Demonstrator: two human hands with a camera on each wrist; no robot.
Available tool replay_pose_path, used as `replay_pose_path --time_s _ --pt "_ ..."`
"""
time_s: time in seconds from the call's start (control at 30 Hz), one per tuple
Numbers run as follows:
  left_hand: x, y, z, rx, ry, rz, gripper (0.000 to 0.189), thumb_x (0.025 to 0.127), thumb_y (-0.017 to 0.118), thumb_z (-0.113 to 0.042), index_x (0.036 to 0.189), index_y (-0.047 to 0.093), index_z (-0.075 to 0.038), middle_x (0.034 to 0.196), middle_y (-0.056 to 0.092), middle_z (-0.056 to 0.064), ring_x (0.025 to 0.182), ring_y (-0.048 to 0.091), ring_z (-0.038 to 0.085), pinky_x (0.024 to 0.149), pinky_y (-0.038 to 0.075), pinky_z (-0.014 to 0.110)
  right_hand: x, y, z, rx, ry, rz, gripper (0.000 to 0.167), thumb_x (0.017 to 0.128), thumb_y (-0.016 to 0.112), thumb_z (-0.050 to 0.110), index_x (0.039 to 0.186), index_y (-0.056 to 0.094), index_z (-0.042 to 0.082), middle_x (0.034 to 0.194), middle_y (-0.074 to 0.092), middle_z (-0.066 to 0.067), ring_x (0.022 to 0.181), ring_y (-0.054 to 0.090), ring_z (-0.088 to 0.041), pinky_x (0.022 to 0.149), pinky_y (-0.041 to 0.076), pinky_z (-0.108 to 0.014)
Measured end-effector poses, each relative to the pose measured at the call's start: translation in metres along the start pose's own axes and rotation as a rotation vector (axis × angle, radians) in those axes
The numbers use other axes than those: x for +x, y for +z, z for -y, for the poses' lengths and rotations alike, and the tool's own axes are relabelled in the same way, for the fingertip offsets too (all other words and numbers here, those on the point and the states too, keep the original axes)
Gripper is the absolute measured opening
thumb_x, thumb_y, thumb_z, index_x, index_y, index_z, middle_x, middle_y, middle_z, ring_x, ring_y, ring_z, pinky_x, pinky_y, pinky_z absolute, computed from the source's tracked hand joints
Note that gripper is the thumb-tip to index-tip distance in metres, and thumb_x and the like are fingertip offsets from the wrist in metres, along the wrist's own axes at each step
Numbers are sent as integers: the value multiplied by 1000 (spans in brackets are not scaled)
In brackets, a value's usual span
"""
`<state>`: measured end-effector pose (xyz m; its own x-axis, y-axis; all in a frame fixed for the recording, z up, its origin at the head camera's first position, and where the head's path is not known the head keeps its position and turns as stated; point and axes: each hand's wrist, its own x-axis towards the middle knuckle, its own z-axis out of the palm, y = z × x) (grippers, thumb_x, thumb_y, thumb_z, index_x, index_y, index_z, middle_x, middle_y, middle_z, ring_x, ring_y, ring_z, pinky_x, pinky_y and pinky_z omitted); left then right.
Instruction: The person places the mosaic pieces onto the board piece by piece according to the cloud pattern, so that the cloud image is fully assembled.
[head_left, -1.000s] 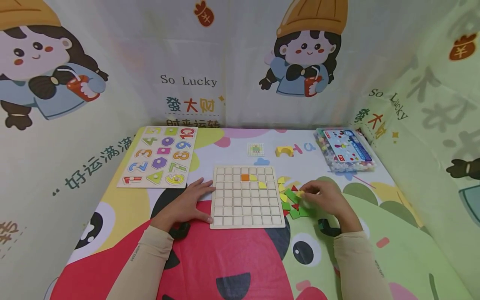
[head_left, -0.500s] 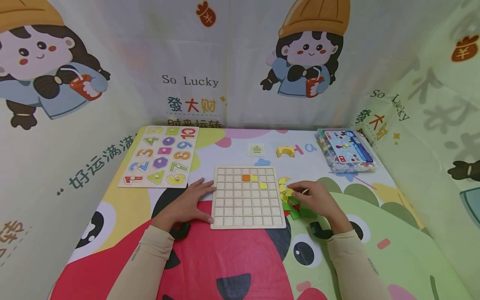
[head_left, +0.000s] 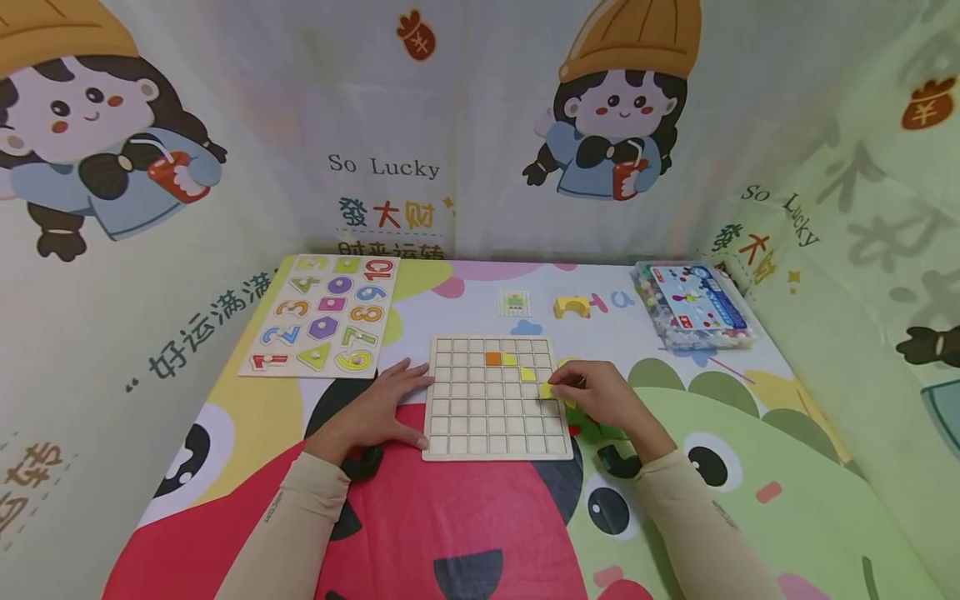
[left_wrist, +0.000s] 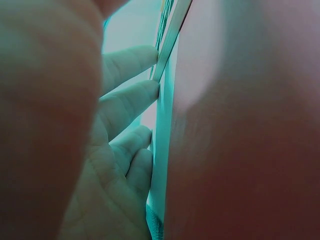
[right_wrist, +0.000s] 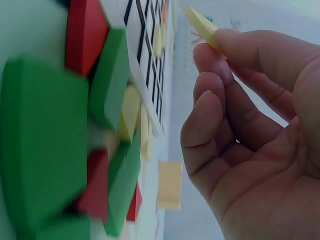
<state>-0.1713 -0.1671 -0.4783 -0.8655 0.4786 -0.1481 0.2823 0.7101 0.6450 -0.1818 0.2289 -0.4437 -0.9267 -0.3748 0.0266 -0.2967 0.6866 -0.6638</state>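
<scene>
In the head view a wooden grid board (head_left: 480,421) lies flat, with an orange square tile (head_left: 492,359) and two yellow tiles (head_left: 528,375) in its cells. My left hand (head_left: 375,408) rests against the board's left edge, fingers fairly straight; the left wrist view shows the fingertips (left_wrist: 150,90) touching that edge. Over the board's right side, my right hand (head_left: 600,396) pinches a yellow tile (right_wrist: 202,26) between thumb and index finger. Loose green pieces (right_wrist: 45,145), red pieces (right_wrist: 86,37) and yellow pieces lie right of the board, partly hidden beneath this hand in the head view.
A number puzzle board (head_left: 318,317) lies at the back left. Behind the grid board are a small pattern card (head_left: 515,303) and a yellow arch block (head_left: 572,307). A clear box of beads (head_left: 693,305) stands at the back right.
My right hand has moved left from the loose pieces to the board's right side, carrying a yellow tile. My left hand has stayed on the board's left edge.
</scene>
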Motion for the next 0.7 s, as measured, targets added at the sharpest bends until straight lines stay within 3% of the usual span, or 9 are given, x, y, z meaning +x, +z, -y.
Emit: replay_pose_path --time_s 0.23,0.7 --pt "-1 1 1 8 -2 -2 104 72 96 -49 161 47 -25 174 32 2 165 12 35 113 51 59 14 11 7 -20 -20 55 9 98 77 16 106 81 14 104 78 -2 90 67 -14 85 59 -36" --pt "-1 1 1 11 -1 -3 104 72 96 -47 161 47 -24 174 32 1 165 12 35 113 52 58 30 25 13 -58 93 64 6 99 75 17 99 77 11 95 74 -1 88 63 -16 84 56 -35"
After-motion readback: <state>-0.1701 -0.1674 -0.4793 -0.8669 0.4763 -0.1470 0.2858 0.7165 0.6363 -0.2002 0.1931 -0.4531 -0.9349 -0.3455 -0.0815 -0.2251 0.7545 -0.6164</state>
